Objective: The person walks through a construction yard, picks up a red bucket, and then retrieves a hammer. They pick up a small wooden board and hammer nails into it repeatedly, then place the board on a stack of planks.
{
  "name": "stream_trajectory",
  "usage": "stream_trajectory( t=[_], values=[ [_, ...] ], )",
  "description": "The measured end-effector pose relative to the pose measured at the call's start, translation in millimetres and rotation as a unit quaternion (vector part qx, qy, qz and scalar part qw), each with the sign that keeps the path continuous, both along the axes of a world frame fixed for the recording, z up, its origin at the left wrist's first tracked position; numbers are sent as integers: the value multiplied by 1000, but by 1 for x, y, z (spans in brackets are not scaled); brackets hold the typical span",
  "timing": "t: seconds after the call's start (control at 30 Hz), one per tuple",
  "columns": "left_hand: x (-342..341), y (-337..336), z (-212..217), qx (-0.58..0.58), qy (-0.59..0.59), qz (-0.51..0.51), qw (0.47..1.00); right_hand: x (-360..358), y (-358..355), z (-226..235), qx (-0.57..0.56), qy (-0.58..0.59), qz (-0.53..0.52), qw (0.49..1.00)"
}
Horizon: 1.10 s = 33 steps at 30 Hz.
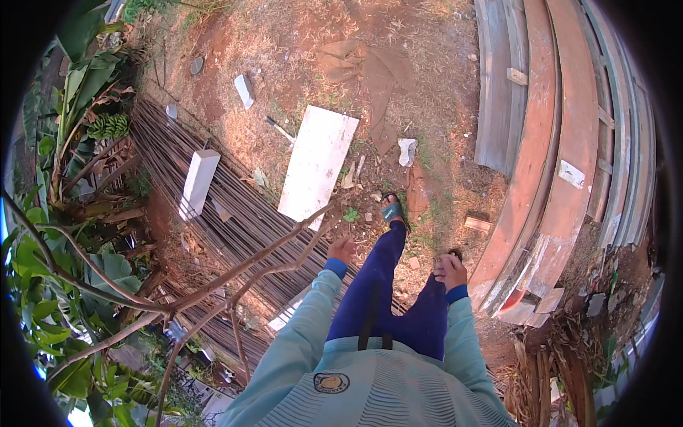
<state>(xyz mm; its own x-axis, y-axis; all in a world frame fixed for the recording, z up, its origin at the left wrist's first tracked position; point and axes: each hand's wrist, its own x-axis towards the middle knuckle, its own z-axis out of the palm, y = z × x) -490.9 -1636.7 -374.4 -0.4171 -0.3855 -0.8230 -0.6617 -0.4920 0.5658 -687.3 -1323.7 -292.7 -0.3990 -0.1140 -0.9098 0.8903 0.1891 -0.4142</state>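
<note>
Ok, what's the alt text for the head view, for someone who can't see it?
A person's left hand and right hand hang over a dirt yard, nothing visible in either. A white board lies ahead, with a pile of long thin rods to the left and long planks to the right. A bare forked branch crosses the lower left.

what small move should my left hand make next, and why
Probably ease your left hand a little to the right, away from the forked bare branch: in this view its tips end close to that hand, while your right hand shows well apart from it. One view can't settle the true gap, so this is only caution.
</note>
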Motion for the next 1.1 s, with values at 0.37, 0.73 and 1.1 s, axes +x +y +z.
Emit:
stream_trajectory(
  t=[0.37, 0.73, 1.1],
  values=[
    [-7, -83, 17, 100, -109, 284, 947, -106, -155, -6, 26, 22, 173, 984],
    [-84, -241, -124, 32, -117, 364, 923, -217, -359, -216, 59, 171, 553, 813],
    [-123, -448, -403, -221, -263, 186, 921, -214, -555, -451, 74, 251, 613, 746]
  ],
)
